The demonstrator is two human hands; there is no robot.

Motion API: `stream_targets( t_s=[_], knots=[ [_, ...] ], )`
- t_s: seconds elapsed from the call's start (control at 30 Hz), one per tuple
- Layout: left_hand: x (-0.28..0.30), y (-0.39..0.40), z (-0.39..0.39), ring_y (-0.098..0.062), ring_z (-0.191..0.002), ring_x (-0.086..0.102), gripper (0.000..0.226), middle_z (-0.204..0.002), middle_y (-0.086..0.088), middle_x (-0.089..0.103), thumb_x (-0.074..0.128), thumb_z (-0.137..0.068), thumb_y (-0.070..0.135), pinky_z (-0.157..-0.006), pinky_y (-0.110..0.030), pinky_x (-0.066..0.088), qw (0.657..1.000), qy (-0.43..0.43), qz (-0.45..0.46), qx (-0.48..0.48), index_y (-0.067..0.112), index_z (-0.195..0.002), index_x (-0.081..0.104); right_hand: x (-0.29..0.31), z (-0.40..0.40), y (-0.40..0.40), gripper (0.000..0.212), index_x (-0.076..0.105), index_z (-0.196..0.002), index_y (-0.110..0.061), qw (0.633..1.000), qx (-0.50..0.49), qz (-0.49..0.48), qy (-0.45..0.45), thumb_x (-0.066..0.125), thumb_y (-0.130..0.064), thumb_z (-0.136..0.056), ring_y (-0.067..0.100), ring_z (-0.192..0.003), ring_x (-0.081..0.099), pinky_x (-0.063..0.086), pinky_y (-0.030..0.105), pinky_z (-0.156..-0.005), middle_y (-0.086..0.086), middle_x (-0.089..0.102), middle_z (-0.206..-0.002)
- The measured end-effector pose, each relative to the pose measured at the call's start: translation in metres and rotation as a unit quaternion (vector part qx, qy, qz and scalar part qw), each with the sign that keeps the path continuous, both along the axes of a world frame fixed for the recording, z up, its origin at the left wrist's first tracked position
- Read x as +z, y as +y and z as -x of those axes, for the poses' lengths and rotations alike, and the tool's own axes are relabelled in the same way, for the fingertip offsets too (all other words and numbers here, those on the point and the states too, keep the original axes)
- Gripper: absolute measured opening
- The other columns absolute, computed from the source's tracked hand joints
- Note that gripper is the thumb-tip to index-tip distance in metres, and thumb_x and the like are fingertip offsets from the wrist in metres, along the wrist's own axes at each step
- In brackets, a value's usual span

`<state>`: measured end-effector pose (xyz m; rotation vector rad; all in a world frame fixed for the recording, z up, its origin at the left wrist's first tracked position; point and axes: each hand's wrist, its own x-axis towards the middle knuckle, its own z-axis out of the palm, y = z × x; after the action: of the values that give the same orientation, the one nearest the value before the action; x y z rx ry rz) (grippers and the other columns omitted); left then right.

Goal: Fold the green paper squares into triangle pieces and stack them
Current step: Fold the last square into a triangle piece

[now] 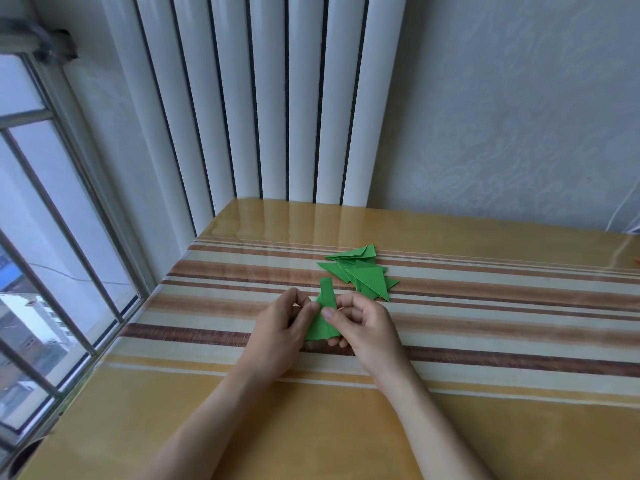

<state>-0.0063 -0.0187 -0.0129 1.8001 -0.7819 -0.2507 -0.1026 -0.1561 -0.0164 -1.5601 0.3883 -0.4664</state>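
While both hands [323, 323] pinch half-folded green paper [322, 327], triangle pile [363, 277] lies just beyond; radiator [270, 98] behind table [485, 341].

A home room is indicated: beyond the fingers [313, 306] a white column radiator [263, 98] is set against patterned wallpaper [502, 116], with a barred window [45, 220] left of them beside the striped table [485, 306].

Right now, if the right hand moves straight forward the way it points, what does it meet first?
Probably the pile of folded green triangles, just beyond the right hand, which pinches the green paper; depth is uncertain.
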Motion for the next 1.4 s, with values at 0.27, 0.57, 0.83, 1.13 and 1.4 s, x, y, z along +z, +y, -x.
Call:
stream_targets(
  t_s=[0.27,0.57,0.83,1.13,1.4],
  knots=[
    [-0.002,0.004,-0.004,-0.005,-0.054,0.047,0.024,-0.061,0.013,0.057,0.058,-0.105,0.032,-0.053,-0.023,0.036,0.998,-0.054,-0.036,-0.020,0.021,-0.084,0.057,0.000,0.002,-0.002,0.006,0.072,-0.101,-0.012,0.998,0.015,0.044,0.029,0.074,-0.015,-0.097,0.008,-0.060,0.064,0.051,0.019,-0.055,-0.002,0.071,-0.076],
    [0.004,0.007,-0.009,-0.015,-0.069,0.053,0.028,-0.069,-0.008,0.057,0.070,-0.100,0.025,-0.064,-0.032,0.045,0.991,0.100,0.089,-0.012,0.009,-0.077,0.063,-0.002,0.003,-0.003,0.013,0.076,-0.094,-0.016,0.993,0.045,0.097,0.038,0.069,-0.024,-0.101,0.013,-0.061,0.063,0.049,0.023,-0.058,0.000,0.070,-0.077],
    [0.012,0.007,-0.003,-0.008,-0.064,0.062,0.022,-0.072,-0.006,0.066,0.070,-0.097,0.012,-0.064,-0.020,0.053,0.975,0.181,0.122,-0.027,-0.007,-0.087,0.068,-0.005,0.002,-0.002,0.018,0.077,-0.094,-0.024,0.991,0.022,0.132,0.028,0.064,-0.029,-0.104,0.014,-0.070,0.068,0.051,0.030,-0.060,-0.001,0.074,-0.081],
    [0.013,0.006,0.004,-0.009,-0.070,0.067,0.017,-0.076,-0.004,0.071,0.067,-0.100,0.014,-0.068,-0.022,0.055,0.976,0.188,0.104,-0.035,0.002,-0.089,0.073,-0.005,0.000,-0.001,0.027,0.069,-0.086,-0.022,0.978,0.019,0.207,-0.003,0.060,-0.043,-0.101,0.026,-0.072,0.057,0.042,0.045,-0.063,0.003,0.064,-0.075],
    [0.013,0.008,-0.009,-0.007,-0.064,0.055,0.034,-0.070,0.001,0.061,0.068,-0.098,0.012,-0.075,-0.028,0.047,0.954,0.244,0.160,0.065,0.023,-0.066,0.070,-0.005,0.001,-0.003,0.019,0.071,-0.088,-0.019,0.988,0.015,0.146,0.039,0.063,-0.025,-0.104,0.009,-0.057,0.061,0.051,0.026,-0.061,-0.005,0.068,-0.065]
  ],
)
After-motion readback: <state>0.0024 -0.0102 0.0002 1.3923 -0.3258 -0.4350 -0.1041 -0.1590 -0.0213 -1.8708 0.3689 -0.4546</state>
